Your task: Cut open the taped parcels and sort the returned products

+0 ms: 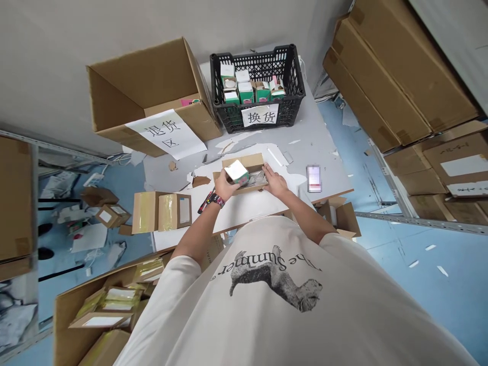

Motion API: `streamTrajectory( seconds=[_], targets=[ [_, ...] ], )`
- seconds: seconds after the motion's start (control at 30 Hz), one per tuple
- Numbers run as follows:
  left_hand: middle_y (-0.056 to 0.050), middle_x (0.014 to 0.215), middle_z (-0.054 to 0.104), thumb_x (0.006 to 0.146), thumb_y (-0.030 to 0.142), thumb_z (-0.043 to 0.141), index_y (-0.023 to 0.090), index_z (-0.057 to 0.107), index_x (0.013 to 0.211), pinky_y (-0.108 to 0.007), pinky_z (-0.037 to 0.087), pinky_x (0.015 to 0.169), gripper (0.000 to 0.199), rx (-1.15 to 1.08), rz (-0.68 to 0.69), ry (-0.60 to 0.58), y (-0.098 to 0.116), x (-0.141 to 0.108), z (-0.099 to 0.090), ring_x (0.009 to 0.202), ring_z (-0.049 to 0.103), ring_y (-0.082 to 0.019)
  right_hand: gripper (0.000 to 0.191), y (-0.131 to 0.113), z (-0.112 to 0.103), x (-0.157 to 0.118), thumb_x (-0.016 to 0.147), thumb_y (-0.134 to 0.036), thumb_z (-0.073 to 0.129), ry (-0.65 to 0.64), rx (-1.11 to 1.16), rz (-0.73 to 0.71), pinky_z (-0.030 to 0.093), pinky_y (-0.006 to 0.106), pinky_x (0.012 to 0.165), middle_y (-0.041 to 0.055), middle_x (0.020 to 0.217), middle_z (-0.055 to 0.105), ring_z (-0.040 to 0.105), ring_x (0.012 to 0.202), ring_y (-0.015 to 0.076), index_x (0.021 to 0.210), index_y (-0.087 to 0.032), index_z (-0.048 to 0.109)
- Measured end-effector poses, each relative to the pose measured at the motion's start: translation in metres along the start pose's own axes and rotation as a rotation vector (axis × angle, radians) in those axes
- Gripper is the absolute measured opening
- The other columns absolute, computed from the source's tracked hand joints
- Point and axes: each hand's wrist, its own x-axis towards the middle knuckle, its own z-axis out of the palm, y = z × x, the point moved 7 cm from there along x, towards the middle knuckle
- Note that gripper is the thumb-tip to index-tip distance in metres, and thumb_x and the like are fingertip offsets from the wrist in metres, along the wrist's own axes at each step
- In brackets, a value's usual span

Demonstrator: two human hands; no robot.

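Note:
An open cardboard box (251,161) lies on the white tabletop before me. My left hand (225,187) is closed around a small white and green carton (237,171), which is tilted over the left part of the box. My right hand (276,182) grips the box's right end, fingers along its edge. Clear plastic wrapping (257,178) shows inside the box between my hands. By my left wrist lies a dark, red-marked tool (206,202), partly hidden by the arm; its kind is unclear.
Behind stand a large open carton (152,96) with a paper sign and a black plastic crate (257,119) holding several green and white cartons. A phone (314,178) lies to the right. Two taped boxes (162,212) sit left. Stacked cartons (404,76) rise at right.

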Motion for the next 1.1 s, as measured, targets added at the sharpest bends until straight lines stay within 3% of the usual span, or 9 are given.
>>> streamTrajectory(
  seconds=[0.13,0.33,0.43,0.6,0.7,0.83,0.97,1.1],
  targets=[
    [-0.014,0.137,0.081,0.074,0.037,0.106,0.023,0.061,0.143,-0.054,0.07,0.115,0.083,-0.185,-0.116,0.203,-0.012,0.011,-0.021,0.13,0.081,-0.034,0.111,0.0,-0.001,0.008,0.1,-0.037,0.081,0.023,-0.001,-0.021,0.062,0.062,0.118,0.0064,0.201,0.008,0.068,0.145,0.044,0.193,-0.027,0.022],
    [-0.014,0.136,0.081,0.078,0.045,0.103,0.027,0.059,0.148,-0.05,0.075,0.103,0.085,-0.374,-0.191,0.211,-0.024,0.011,-0.033,0.121,0.085,-0.03,0.106,0.001,-0.001,0.009,0.102,-0.031,0.075,0.027,-0.034,-0.01,0.061,0.064,0.119,0.0048,0.201,0.005,0.066,0.147,0.0452,0.194,-0.027,0.022],
    [-0.013,0.132,0.083,0.074,0.049,0.105,0.025,0.06,0.149,-0.05,0.074,0.105,0.09,-0.382,-0.154,0.222,-0.015,0.006,-0.043,0.12,0.085,-0.03,0.105,-0.001,-0.004,0.011,0.102,-0.029,0.073,0.02,-0.049,-0.005,0.06,0.064,0.12,0.0045,0.202,0.005,0.065,0.148,0.0444,0.194,-0.026,0.021],
    [-0.017,0.137,0.082,0.069,0.053,0.108,0.019,0.064,0.147,-0.056,0.063,0.124,0.095,-0.236,0.042,0.228,0.019,-0.018,-0.06,0.134,0.08,-0.035,0.099,-0.004,-0.011,0.007,0.103,-0.028,0.074,-0.01,-0.055,0.022,0.058,0.061,0.124,0.0072,0.202,0.006,0.058,0.154,0.043,0.191,-0.025,0.029],
    [-0.018,0.139,0.083,0.069,0.051,0.108,0.019,0.069,0.14,-0.057,0.063,0.124,0.087,-0.126,0.047,0.139,0.027,-0.042,-0.049,0.134,0.08,-0.036,0.1,-0.007,-0.015,-0.003,0.102,-0.029,0.076,0.005,-0.059,0.011,0.05,0.063,0.132,0.0095,0.202,0.01,0.045,0.168,0.0436,0.191,-0.026,0.03],
    [-0.016,0.141,0.083,0.075,0.041,0.102,0.018,0.067,0.142,-0.054,0.067,0.116,0.078,-0.046,0.018,-0.023,0.026,-0.074,-0.016,0.13,0.081,-0.035,0.096,-0.01,-0.02,-0.022,0.103,-0.027,0.072,0.099,-0.041,-0.023,0.034,0.07,0.141,0.0114,0.199,0.023,0.026,0.18,0.0437,0.19,-0.026,0.032],
    [-0.013,0.135,0.086,0.074,0.032,0.1,0.019,0.068,0.14,-0.051,0.071,0.107,0.074,0.015,-0.019,-0.135,0.016,-0.095,0.013,0.125,0.082,-0.036,0.081,-0.013,-0.025,-0.046,0.11,-0.027,0.057,0.195,0.03,-0.085,0.034,0.069,0.143,0.0118,0.192,0.042,0.035,0.177,0.0392,0.189,-0.027,0.039],
    [-0.011,0.132,0.086,0.074,0.027,0.096,0.02,0.069,0.138,-0.045,0.073,0.098,0.07,0.06,-0.038,-0.274,-0.002,-0.104,0.035,0.12,0.084,-0.034,0.069,-0.025,-0.024,-0.068,0.115,-0.026,0.045,0.205,0.146,-0.163,0.039,0.066,0.142,0.0147,0.175,0.063,0.05,0.167,0.0369,0.184,-0.024,0.05]
  ],
)
